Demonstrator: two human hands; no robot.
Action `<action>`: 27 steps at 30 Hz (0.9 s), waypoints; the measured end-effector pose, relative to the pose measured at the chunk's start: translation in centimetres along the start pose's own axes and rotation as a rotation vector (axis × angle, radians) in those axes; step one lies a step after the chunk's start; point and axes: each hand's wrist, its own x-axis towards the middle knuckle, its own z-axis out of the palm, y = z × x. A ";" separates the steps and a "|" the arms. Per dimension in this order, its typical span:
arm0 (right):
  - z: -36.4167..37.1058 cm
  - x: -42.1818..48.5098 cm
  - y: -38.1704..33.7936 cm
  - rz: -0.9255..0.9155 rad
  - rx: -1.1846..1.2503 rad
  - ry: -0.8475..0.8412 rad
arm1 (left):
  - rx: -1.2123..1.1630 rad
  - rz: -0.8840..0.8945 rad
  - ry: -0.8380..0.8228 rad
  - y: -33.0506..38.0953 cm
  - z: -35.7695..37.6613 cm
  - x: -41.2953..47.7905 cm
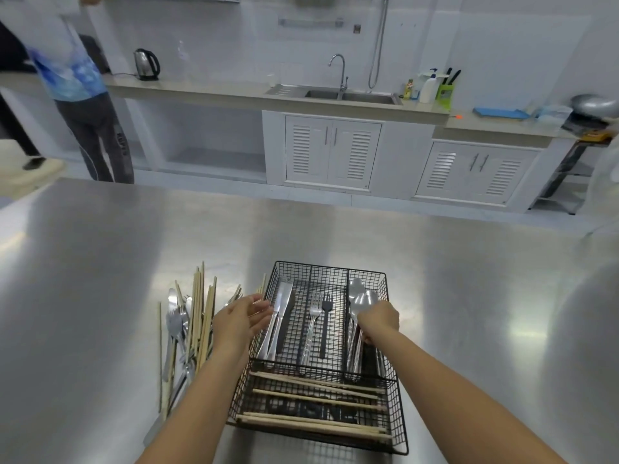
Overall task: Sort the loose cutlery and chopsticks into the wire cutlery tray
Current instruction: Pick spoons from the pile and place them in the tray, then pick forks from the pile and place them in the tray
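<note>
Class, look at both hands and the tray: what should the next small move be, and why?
Probably the left hand, open and empty, reaches back to the loose pile for another piece; the right hand is setting spoons in the tray.

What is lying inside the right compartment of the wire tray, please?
Spoons, bowls pointing away. The right hand covers their middles, so the count and any grip stay hidden. Handles show below it.

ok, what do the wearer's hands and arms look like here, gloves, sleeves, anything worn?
Both are bare: the left hand and right hand wear no gloves, and no rings, watch or bands show. Both forearms are uncovered right to the bottom edge of the picture, so no sleeve is in view. No markings or cables on either.
</note>
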 end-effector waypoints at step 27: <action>16.3 -14.1 -12.0 -0.368 -0.327 -0.234 | 0.244 -0.084 0.184 4.2 -16.3 2.9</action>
